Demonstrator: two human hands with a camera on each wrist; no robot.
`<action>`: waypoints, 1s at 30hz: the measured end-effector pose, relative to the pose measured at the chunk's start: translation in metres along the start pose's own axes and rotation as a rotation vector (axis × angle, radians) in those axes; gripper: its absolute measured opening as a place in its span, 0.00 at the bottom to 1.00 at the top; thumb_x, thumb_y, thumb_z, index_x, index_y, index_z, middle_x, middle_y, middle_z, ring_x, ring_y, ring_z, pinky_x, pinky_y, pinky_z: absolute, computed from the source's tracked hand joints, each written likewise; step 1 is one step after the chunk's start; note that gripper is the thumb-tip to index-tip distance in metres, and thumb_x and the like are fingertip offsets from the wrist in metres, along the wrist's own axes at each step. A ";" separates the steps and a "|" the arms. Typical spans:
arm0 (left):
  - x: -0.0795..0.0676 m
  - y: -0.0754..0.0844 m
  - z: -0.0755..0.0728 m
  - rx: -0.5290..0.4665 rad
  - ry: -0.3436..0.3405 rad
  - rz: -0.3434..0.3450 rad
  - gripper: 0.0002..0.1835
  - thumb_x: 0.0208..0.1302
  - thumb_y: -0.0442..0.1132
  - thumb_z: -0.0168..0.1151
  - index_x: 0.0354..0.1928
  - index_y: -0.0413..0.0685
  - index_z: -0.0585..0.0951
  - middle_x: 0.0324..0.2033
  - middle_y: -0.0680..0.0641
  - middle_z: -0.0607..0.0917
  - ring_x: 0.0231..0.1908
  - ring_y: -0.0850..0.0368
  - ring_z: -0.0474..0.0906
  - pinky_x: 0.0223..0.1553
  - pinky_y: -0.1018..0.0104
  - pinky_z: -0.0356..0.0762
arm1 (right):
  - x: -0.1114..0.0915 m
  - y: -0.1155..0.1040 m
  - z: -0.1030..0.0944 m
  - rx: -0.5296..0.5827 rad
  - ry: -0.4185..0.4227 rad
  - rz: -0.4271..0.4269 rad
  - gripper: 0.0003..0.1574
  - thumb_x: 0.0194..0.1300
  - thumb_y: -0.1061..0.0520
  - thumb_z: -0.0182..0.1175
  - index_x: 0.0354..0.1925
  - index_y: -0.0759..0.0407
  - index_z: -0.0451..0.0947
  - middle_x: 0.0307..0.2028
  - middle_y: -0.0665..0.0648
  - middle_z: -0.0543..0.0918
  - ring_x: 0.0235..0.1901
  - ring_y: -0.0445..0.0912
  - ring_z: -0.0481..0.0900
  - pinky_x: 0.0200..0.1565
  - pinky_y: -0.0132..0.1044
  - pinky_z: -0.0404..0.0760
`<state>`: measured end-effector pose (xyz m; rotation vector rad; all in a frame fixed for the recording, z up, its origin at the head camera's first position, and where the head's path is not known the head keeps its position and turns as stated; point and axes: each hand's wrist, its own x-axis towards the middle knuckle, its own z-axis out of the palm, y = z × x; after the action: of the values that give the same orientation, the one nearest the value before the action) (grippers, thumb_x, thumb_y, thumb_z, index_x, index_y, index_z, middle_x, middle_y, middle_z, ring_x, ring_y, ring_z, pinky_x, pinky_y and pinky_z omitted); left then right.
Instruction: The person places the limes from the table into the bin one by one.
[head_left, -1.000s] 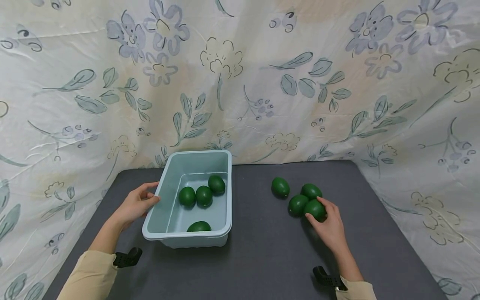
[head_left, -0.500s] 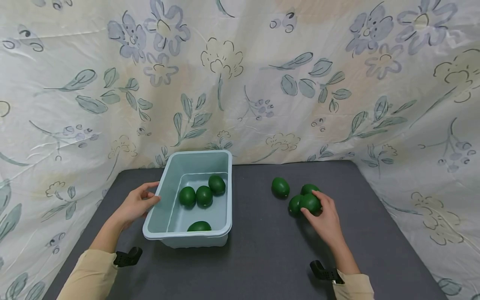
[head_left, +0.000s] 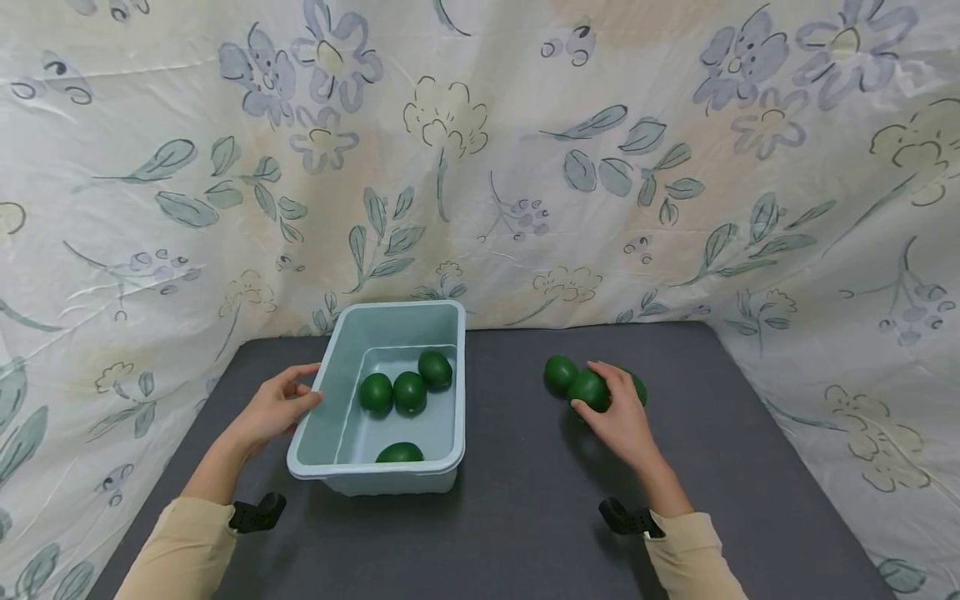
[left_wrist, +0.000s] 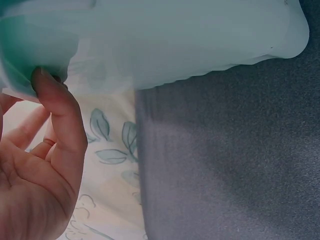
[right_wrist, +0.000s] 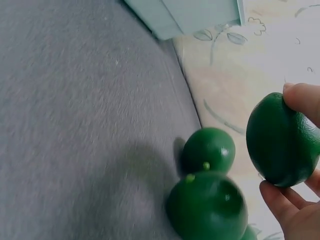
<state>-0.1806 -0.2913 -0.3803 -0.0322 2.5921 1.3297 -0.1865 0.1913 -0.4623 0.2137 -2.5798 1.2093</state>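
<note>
My right hand [head_left: 626, 425] holds a dark green lime [head_left: 588, 389] between thumb and fingers. In the right wrist view this lime [right_wrist: 277, 142] is up off the table, with two others [right_wrist: 207, 207] lying below it. Another lime [head_left: 559, 374] rests just left of the held one in the head view, and one more [head_left: 640, 387] shows partly behind my fingers. On the left, my left hand [head_left: 273, 407] grips the rim of a pale blue plastic bin [head_left: 375, 470]. Several limes [head_left: 376, 393] lie on its floor. The left wrist view shows the thumb [left_wrist: 62, 107] at the bin's edge.
The dark grey table [head_left: 517, 517] carries everything. Behind it hangs a floral cloth [head_left: 495, 167], which also covers the sides. Bare table lies between the bin and the loose limes.
My right hand has lifted a lime from the cluster and moved left with it, towards the leftmost loose lime. The left hand stays at the bin, which has not moved.
</note>
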 end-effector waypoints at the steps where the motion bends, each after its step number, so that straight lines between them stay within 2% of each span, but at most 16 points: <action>1: 0.000 0.000 0.000 0.001 0.001 -0.001 0.34 0.66 0.40 0.54 0.70 0.43 0.53 0.42 0.38 0.75 0.34 0.53 0.77 0.33 0.55 0.79 | 0.002 -0.001 0.001 0.007 -0.008 0.001 0.40 0.55 0.52 0.66 0.64 0.56 0.62 0.63 0.64 0.58 0.58 0.59 0.63 0.50 0.55 0.70; 12: 0.001 -0.001 0.000 -0.004 0.000 0.002 0.34 0.65 0.41 0.54 0.70 0.43 0.53 0.42 0.38 0.75 0.34 0.53 0.77 0.33 0.56 0.79 | 0.018 -0.022 0.012 0.037 -0.063 0.011 0.41 0.55 0.52 0.66 0.64 0.54 0.63 0.63 0.62 0.59 0.55 0.57 0.67 0.48 0.51 0.71; 30: 0.001 0.000 0.000 -0.002 -0.004 -0.011 0.35 0.65 0.42 0.54 0.70 0.44 0.53 0.42 0.38 0.75 0.35 0.53 0.77 0.34 0.56 0.79 | 0.048 -0.058 0.028 0.078 -0.116 -0.075 0.39 0.56 0.51 0.65 0.64 0.49 0.62 0.61 0.60 0.61 0.52 0.53 0.69 0.47 0.49 0.73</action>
<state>-0.1814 -0.2914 -0.3805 -0.0436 2.5837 1.3277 -0.2229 0.1319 -0.4219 0.4051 -2.5978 1.3073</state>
